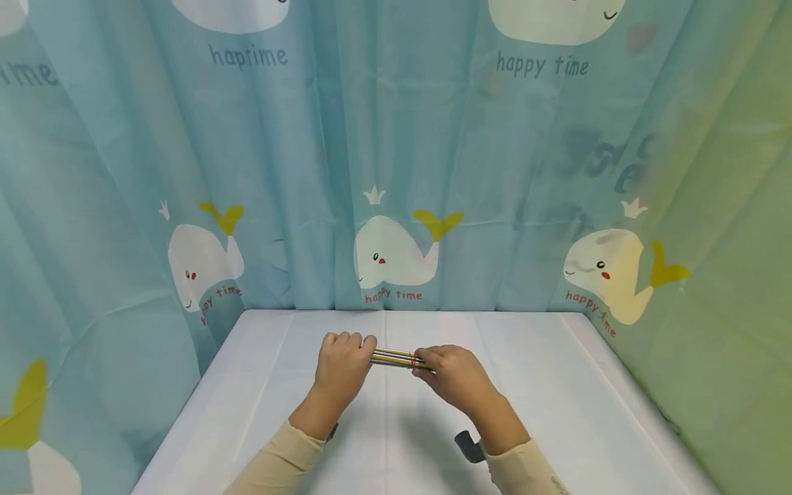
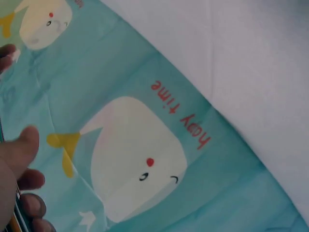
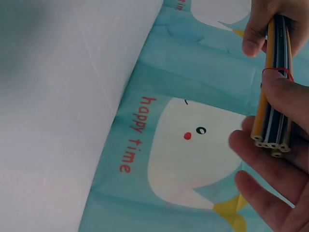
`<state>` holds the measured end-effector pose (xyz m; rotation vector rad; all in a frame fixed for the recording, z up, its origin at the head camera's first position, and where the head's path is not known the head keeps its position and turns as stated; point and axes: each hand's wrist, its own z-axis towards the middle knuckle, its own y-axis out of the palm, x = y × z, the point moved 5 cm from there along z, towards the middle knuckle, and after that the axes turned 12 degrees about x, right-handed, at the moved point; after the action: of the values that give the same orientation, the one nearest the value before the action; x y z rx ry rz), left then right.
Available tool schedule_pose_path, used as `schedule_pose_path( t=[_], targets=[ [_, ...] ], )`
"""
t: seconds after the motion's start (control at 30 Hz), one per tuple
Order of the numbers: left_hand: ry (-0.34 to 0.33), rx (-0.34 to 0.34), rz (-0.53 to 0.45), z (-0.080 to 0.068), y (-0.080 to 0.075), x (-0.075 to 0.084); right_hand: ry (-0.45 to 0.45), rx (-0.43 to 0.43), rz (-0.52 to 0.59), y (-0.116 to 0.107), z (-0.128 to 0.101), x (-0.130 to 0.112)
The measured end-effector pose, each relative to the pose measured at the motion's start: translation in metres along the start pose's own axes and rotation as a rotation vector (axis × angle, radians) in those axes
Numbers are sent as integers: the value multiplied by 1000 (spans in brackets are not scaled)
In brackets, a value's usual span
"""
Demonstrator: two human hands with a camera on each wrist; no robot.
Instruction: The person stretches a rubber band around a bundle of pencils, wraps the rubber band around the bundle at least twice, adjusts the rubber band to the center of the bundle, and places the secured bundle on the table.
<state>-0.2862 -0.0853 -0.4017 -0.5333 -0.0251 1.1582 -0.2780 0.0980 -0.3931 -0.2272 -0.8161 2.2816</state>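
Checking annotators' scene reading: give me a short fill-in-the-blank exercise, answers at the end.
1. The left hand and right hand both hold the pencils.
Their rubber band is colored ____.
2. That rubber band lies nearer the ____ hand.
3. Lettering beneath the middle whale reads "happy ____".
4. The tabletop is colored ____.

Missing words: red; right; time; white.

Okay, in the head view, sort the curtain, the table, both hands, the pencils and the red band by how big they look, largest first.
1. Curtain
2. Table
3. Left hand and right hand: too alike to rank
4. Pencils, judging only the part not hidden by the hands
5. Red band
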Motion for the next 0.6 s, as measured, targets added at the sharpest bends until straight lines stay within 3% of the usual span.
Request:
schedule_pose_path(
  t=[0.27, 0.43, 0.6],
  targets=[
    [54, -48, 34, -2, 9, 10, 19, -181, -72, 6, -6, 5],
    [55, -79, 13, -3, 11, 18, -62, -97, -117, 7, -3, 3],
    [84, -65, 21, 0, 12, 29, -154, 14, -117, 9, 0, -7]
  ],
)
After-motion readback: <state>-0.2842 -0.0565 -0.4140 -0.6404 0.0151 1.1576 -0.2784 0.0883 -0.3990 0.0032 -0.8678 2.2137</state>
